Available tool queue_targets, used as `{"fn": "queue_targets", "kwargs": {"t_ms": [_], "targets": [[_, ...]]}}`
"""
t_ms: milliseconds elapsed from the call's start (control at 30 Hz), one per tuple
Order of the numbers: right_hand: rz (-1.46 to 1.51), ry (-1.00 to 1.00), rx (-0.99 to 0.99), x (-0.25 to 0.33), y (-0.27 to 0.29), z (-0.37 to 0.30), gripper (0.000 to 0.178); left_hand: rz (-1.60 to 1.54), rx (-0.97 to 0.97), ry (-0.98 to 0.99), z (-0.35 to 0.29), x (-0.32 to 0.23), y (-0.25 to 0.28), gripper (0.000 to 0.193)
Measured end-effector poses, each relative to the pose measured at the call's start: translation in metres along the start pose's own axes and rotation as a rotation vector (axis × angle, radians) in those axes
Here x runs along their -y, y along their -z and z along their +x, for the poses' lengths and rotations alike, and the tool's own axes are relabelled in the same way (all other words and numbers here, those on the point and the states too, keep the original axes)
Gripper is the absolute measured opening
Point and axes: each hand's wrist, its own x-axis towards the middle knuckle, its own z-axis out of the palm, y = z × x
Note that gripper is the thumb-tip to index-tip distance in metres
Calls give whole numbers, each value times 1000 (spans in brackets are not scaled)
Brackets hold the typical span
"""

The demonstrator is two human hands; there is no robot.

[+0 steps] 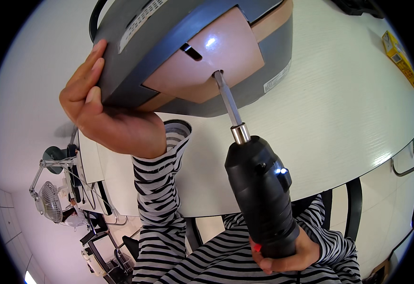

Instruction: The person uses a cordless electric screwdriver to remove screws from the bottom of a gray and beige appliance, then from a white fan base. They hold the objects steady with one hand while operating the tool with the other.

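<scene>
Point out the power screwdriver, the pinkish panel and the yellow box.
Power screwdriver [258,189]: head view, on its black body.
Pinkish panel [217,57]: head view, near the middle of its face.
Yellow box [400,59]: head view, at the right, on its printed side.

A pale, glossy white table [339,109] with a curved edge carries a yellow rectangular box [400,59] at the right and, farther back, a partly visible black object [358,6].
</scene>
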Motion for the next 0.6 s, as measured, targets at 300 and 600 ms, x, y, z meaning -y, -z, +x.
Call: {"fn": "queue_targets", "kwargs": {"t_ms": [300, 600], "targets": [[48, -4, 15, -1, 1, -2, 24, -13, -8, 12, 1, -3, -1, 30], [26, 29, 2, -2, -1, 0, 26, -17, -5, 7, 1, 0, 1, 30]]}}
